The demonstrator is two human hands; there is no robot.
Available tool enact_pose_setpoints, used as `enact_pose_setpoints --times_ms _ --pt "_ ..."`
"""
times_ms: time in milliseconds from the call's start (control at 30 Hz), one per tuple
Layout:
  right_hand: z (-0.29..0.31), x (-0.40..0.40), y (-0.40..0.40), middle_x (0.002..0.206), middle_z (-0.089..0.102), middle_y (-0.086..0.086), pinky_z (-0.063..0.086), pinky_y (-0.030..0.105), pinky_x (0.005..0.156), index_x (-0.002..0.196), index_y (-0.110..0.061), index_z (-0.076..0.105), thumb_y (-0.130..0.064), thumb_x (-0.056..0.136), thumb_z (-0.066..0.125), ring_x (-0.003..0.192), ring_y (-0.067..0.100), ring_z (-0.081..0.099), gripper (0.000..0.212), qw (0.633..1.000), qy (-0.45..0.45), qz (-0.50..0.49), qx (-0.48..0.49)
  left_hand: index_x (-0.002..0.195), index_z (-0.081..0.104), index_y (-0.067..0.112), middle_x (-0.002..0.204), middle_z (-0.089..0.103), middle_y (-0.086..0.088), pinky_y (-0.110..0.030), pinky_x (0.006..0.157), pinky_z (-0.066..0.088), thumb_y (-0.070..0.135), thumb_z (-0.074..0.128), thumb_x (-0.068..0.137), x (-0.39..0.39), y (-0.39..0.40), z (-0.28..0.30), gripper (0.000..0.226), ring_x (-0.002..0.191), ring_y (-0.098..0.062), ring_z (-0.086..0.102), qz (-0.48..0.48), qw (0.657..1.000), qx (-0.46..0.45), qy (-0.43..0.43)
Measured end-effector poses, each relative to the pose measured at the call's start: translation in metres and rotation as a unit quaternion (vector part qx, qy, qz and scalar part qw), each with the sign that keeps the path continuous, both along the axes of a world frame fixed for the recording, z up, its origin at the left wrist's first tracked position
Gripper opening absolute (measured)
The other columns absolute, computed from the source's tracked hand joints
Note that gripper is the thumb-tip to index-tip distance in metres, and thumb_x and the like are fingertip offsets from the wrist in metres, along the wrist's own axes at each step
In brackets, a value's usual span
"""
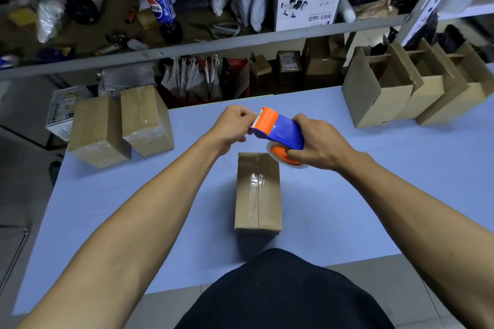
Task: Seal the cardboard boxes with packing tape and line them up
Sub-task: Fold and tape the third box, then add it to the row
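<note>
One box point(258, 192) stands in the middle of the bench point(361, 195), just in front of the person, flaps shut and a strip of clear tape running along its top seam. Whether that strip reaches the near edge is hard to tell.

Above its far end both hands work the tape gun point(278, 128). The right hand point(318, 143) is wrapped round the blue body, with the roll below it. The left hand point(232, 125) has its fingertips pinched at the orange cutter end, apparently on the loose tape end, though the tape itself is too clear to see there.

Two sealed boxes point(121, 125) stand side by side, touching, at the far left corner of the bench; glossy tape shows on both. At the far right three open boxes point(417, 88) stand in a row, flaps up, not yet taped.

So by my count there are six boxes: two done and lined up, one apparently near done, three untouched. I judge the task to be roughly at its halfway mark, with the middle box to finish and move left to the row.
</note>
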State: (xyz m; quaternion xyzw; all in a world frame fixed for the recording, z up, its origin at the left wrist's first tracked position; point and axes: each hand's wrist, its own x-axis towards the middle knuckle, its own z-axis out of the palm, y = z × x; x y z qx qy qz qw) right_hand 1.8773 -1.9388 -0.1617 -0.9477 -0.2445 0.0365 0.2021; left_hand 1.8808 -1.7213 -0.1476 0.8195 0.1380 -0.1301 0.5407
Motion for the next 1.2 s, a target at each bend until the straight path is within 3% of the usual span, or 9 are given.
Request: enact_pose_setpoints --times_ms 267,333,500,600,800,933,1033,1100,1200 --pt "-0.011 0.003 0.006 0.128 0.051 0.002 0.043 0.029 0.081 0.148 -0.030 0.024 -0.060 0.079 0.055 0.105 0.019 0.052 0.082 0.993 0.078 0.031 0.081 0.081 0.067 0.014 0.083 0.063 -0.004 -0.027 0.060 0.044 0.020 0.058 0.098 -0.005 0.011 -0.002 0.020 0.073 -0.013 0.052 0.041 0.998 -0.044 0.011" --pt "-0.011 0.002 0.011 0.127 0.054 0.002 0.044 0.032 0.083 0.150 -0.032 0.025 -0.066 0.080 0.054 0.105 0.020 0.053 0.083 0.996 0.051 0.031 0.072 0.084 0.068 0.010 0.080 0.061 -0.006 -0.026 0.060 0.045 0.017 0.060 0.098 -0.009 0.012 -0.007 0.017 0.070 -0.014 0.050 0.063 0.994 -0.082 0.023" --pt "-0.012 -0.001 0.006 0.109 0.061 0.004 0.045 0.035 0.076 0.150 -0.035 0.030 -0.065 0.084 0.058 0.096 0.025 0.056 0.077 0.999 -0.004 0.035 0.018 0.074 0.063 0.013 0.074 0.056 -0.001 -0.020 0.055 0.050 0.013 0.057 0.099 -0.017 0.014 -0.029 0.026 0.067 -0.011 0.052 0.101 0.994 -0.021 -0.028" --pt "-0.022 -0.005 -0.013 0.106 0.057 0.001 0.041 0.030 0.072 0.151 -0.038 0.025 -0.062 0.086 0.059 0.091 0.023 0.056 0.077 0.998 -0.015 0.041 -0.043 0.074 0.060 0.015 0.077 0.054 -0.003 -0.028 0.062 0.056 0.016 0.055 0.100 -0.027 0.030 -0.052 0.026 0.067 -0.013 0.052 0.162 0.986 -0.019 -0.023" --pt "-0.040 -0.004 -0.026 0.106 0.054 0.003 0.040 0.029 0.069 0.151 -0.035 0.021 -0.058 0.090 0.057 0.084 0.021 0.054 0.075 0.992 0.018 0.045 -0.116 0.076 0.060 0.015 0.074 0.055 0.002 -0.026 0.060 0.045 0.013 0.052 0.098 -0.042 0.029 -0.090 0.023 0.063 -0.014 0.047 0.186 0.982 -0.009 0.035" --pt "-0.046 0.002 -0.025 0.106 0.052 0.004 0.037 0.028 0.068 0.151 -0.035 0.023 -0.056 0.089 0.058 0.083 0.020 0.051 0.074 0.992 0.029 0.040 -0.117 0.079 0.058 0.017 0.082 0.059 -0.002 -0.036 0.069 0.044 0.013 0.050 0.098 -0.042 0.025 -0.094 0.021 0.076 -0.022 0.048 0.188 0.981 -0.010 0.042" --pt "-0.048 0.005 -0.022 0.108 0.053 0.005 0.035 0.027 0.069 0.152 -0.034 0.023 -0.055 0.091 0.058 0.082 0.019 0.049 0.073 0.990 0.025 0.047 -0.130 0.082 0.057 0.018 0.107 0.067 -0.011 -0.048 0.088 0.053 0.013 0.047 0.099 -0.044 0.023 -0.098 0.021 0.092 -0.039 0.058 0.191 0.980 0.010 0.051" --pt "-0.049 0.009 -0.020 0.110 0.053 0.005 0.037 0.028 0.070 0.152 -0.033 0.023 -0.054 0.091 0.058 0.084 0.019 0.050 0.073 0.990 0.030 0.047 -0.131 0.083 0.057 0.019 0.112 0.065 -0.006 -0.041 0.090 0.052 0.012 0.046 0.100 -0.042 0.023 -0.103 0.021 0.106 -0.032 0.061 0.190 0.980 0.019 0.047" --pt "-0.049 0.014 -0.019 0.116 0.054 0.006 0.046 0.030 0.074 0.153 -0.033 0.021 -0.054 0.092 0.058 0.091 0.021 0.054 0.074 0.988 0.039 0.050 -0.143 0.084 0.058 0.017 0.112 0.064 -0.003 -0.030 0.086 0.046 0.013 0.046 0.099 -0.039 0.024 -0.110 0.020 0.105 -0.021 0.059 0.178 0.983 0.030 0.045"
